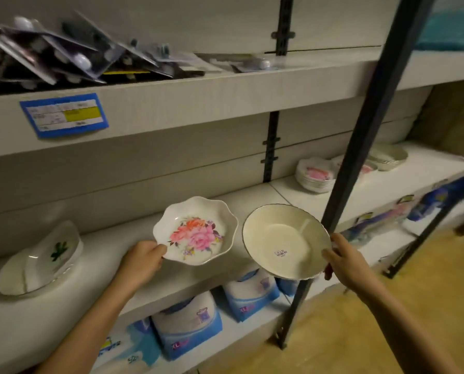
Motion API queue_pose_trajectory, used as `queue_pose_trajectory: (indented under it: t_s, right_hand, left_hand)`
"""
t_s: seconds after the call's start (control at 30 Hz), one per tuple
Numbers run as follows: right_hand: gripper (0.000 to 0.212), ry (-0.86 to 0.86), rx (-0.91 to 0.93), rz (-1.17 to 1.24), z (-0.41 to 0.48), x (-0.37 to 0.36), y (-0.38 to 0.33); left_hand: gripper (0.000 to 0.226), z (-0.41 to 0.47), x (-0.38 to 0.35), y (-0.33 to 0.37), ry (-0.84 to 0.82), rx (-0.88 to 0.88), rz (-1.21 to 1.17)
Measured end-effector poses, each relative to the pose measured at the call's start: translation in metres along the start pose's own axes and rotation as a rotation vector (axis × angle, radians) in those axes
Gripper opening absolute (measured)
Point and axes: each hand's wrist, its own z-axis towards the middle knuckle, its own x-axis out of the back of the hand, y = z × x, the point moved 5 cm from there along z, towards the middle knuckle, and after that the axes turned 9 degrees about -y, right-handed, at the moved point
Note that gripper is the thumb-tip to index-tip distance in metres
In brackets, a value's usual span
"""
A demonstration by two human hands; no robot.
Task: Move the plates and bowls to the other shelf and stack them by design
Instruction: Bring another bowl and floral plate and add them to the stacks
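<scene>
Slip risk: left hand (144,259) pinches the floral bowl (196,230) by one edge of its rim only; right hand (344,261) grips the plain plate (284,242) likewise, tilted. Either dish could pivot out and drop. Dark upright post (360,147) stands just above the right fingers; a swing toward the floral stack (315,175) or plain stack (387,156) beyond it could strike it. Mismatched stacking is the remaining hazard

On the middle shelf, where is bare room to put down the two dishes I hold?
The widest bare stretch of the middle shelf lies between the green-leaf plates at left and the floral stack at right. A narrower strip runs in front of that stack and the cream stack. The top shelf is crowded with blister packs.
</scene>
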Motion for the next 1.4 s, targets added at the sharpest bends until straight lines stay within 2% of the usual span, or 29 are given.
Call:
queue_pose_trajectory:
  t_s: [0.13, 0.4, 0.57, 0.7, 1.07, 1.27, 1.4]
  right_hand:
    - [0.036, 0.059, -0.038, 0.037, -0.022, 0.051, 0.044]
    - [0.027, 0.178, -0.144, 0.122, -0.053, 0.139, 0.13]
    - [0.033, 0.23, -0.192, 0.175, -0.069, 0.187, 0.164]
    - [0.038, 0.273, -0.224, 0.2, -0.063, 0.225, 0.194]
    - [0.028, 0.318, -0.213, 0.184, 0.03, 0.314, 0.244]
    - [0.034, 0.263, -0.158, 0.157, 0.103, 0.367, 0.242]
    - [0.036, 0.194, -0.104, 0.155, 0.154, 0.389, 0.237]
  left_hand:
    - [0.034, -0.009, -0.062, 0.036, -0.08, -0.056, 0.047]
    - [0.032, -0.023, -0.174, 0.107, -0.195, -0.14, 0.183]
    - [0.036, -0.023, -0.229, 0.145, -0.246, -0.165, 0.213]
    - [0.03, -0.018, -0.273, 0.174, -0.305, -0.199, 0.193]
    - [0.035, 0.055, -0.379, 0.242, -0.286, -0.172, 0.095]
    - [0.031, 0.094, -0.411, 0.264, -0.253, -0.125, 0.014]
    - [0.033, 0.113, -0.417, 0.275, -0.166, -0.092, 0.003]
